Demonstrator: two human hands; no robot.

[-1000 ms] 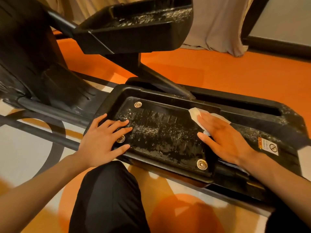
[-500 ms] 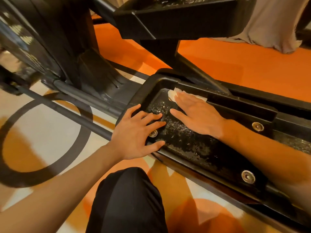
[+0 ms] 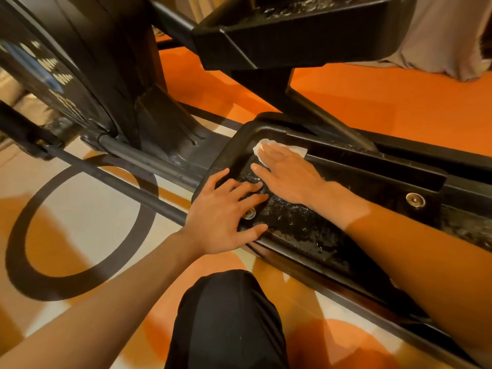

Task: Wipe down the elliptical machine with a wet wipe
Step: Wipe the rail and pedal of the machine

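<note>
Wiping the elliptical's near pedal (image 3: 306, 230)
right hand (image 3: 288, 181) flat on the wet wipe (image 3: 294, 149), now slid into the pedal's front corner; left hand (image 3: 226, 218) splayed on its rim; second pedal (image 3: 279, 41) overhead.

White wipe (image 3: 295, 149), black speckled pedal (image 3: 306, 230) with silver bolts (image 3: 415, 200), orange-and-cream floor (image 3: 399, 107) with a dark ring (image 3: 53, 287), black trousers (image 3: 226, 320)

Left hand (image 3: 223, 211) flat, palm down, fingers (image 3: 247, 186) spread straight. Right hand (image 3: 287, 177) flat, palm down, fingers extended, just beyond the left hand.
</note>
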